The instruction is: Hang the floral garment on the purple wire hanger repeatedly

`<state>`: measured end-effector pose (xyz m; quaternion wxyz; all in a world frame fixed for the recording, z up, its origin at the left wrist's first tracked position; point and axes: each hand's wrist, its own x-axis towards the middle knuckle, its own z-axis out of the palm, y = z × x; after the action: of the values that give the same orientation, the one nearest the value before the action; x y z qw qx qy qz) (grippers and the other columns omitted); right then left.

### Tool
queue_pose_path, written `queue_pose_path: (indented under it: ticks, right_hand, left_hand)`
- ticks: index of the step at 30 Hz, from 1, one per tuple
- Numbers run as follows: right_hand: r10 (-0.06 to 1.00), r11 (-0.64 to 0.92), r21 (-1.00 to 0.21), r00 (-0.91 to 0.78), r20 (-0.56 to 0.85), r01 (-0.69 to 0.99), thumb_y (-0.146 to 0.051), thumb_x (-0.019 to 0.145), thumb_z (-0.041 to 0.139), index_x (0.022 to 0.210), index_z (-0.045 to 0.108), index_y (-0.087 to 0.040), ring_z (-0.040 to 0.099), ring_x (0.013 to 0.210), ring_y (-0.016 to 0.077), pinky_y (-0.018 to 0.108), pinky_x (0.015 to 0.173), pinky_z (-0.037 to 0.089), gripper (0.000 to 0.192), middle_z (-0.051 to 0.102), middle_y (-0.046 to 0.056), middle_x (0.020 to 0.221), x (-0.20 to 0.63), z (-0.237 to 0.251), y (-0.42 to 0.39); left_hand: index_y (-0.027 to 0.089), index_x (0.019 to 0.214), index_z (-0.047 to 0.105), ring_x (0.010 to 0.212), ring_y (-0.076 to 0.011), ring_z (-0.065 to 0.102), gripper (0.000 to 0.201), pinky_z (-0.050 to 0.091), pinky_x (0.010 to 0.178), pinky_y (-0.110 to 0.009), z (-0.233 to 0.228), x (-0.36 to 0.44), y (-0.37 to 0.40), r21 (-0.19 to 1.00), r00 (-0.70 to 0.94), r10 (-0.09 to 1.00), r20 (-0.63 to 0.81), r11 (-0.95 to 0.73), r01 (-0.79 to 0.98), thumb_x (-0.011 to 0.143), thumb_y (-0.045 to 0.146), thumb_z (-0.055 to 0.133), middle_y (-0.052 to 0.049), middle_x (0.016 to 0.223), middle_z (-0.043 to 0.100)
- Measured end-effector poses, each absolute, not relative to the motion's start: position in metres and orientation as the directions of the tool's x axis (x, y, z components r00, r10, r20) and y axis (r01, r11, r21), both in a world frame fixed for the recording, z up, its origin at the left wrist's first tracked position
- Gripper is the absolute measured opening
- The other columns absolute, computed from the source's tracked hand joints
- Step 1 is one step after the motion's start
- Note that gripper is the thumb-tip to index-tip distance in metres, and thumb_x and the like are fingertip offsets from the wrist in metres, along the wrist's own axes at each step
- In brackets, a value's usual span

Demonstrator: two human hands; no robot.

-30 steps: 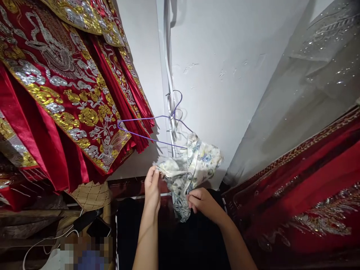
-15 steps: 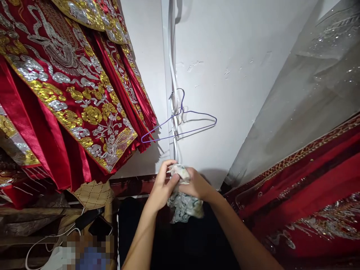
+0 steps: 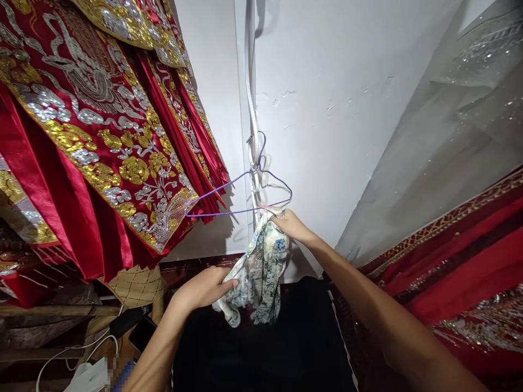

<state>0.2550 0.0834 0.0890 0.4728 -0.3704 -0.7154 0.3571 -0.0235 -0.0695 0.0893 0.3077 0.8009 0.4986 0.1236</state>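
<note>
So a floral cloth [image 3: 261,267] is being held up in front of the white wall [image 3: 327,109], gripped at both ends. The top edge is pinched by the right hand [image 3: 291,224], fingers closed tight on the fabric, right at the lower bar of a purple wire hanger [image 3: 239,190]. Whether the cloth is actually looped over that bar can't be told from here, the hand covers that spot. The hanger itself is hooked on something at the wall corner, next to a white strip [image 3: 250,109] that runs down it, and it's tilted a bit, left end lower.

The lower part of the cloth is gripped by the left hand [image 3: 204,288], thumb on top, fingers clamped around a bunched corner. The rest is left dangling in loose folds between the two hands, over something dark [image 3: 261,354] below.

Off to the left, red robes [image 3: 90,136] with heavy gold and silver embroidery are hung, pretty close to the hanger's left tip. More red fabric [image 3: 461,272] is seen on the right, with a grey sparkly cloth [image 3: 441,120] above it. A woven tan thing [image 3: 134,286] and a white cable [image 3: 65,354] are tucked in at lower left.
</note>
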Motion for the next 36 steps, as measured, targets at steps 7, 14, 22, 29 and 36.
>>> queue_pose_path:
  ticks: [7,14,22,29,36]
  right_hand:
    - [0.854,0.520,-0.791,-0.205,0.478,0.323,-0.025,0.075,0.068,0.089,0.078,-0.015,0.072,0.088,0.0263,0.033,0.075,0.053,0.020,0.078,0.010,0.093,0.304,0.091,0.068]
    - [0.856,0.515,-0.758,-0.194,0.479,0.399,-0.026,0.077,0.069,0.082,0.076,-0.017,0.072,0.082,0.0249,0.030,0.069,0.049,0.012,0.077,0.007,0.084,0.318,0.111,0.047]
    - [0.858,0.507,-0.730,-0.186,0.480,0.458,-0.030,0.075,0.071,0.085,0.075,-0.018,0.070,0.080,0.0246,0.030,0.066,0.047,0.016,0.077,0.007,0.085,0.312,0.104,0.047]
    - [0.867,0.499,-0.756,-0.244,0.435,0.425,-0.027,0.072,0.073,0.080,0.074,-0.017,0.067,0.075,0.0218,0.027,0.064,0.044,0.012,0.075,0.004,0.079,0.292,0.109,0.028]
    - [0.875,0.478,-0.783,-0.138,0.464,0.397,-0.025,0.075,0.070,0.111,0.071,-0.020,0.065,0.071,0.0201,0.027,0.062,0.046,0.036,0.073,0.003,0.078,0.300,0.109,0.002]
  left_hand:
    - [0.023,0.092,0.071,0.088,-0.0310,0.070,0.026,0.045,0.080,-0.037,0.128,-0.045,-0.058,0.186,0.153,0.986,0.063,-0.162,0.969,0.093,0.032,0.047,-0.013,0.095,0.075]
    - [0.020,0.089,0.068,0.095,-0.0302,0.066,0.017,0.046,0.081,-0.034,0.178,-0.041,-0.035,0.262,0.152,0.879,0.452,-0.293,0.920,0.082,0.022,0.052,-0.012,0.105,0.073]
    - [0.023,0.072,0.067,0.095,-0.0290,0.068,0.015,0.048,0.081,-0.033,0.180,-0.053,-0.065,0.308,0.208,0.920,0.333,-0.315,0.898,0.083,0.030,0.060,-0.008,0.102,0.075]
    - [0.020,0.076,0.060,0.100,-0.0279,0.064,0.012,0.048,0.088,-0.036,0.210,-0.034,-0.029,0.285,0.249,0.739,0.626,-0.514,0.809,0.086,0.025,0.055,-0.010,0.104,0.070]
    - [0.021,0.130,0.060,0.107,-0.0232,0.066,0.046,0.048,0.095,-0.035,0.194,-0.011,0.027,0.321,0.323,0.687,0.650,-0.635,0.703,0.088,0.008,0.044,-0.010,0.119,0.070]
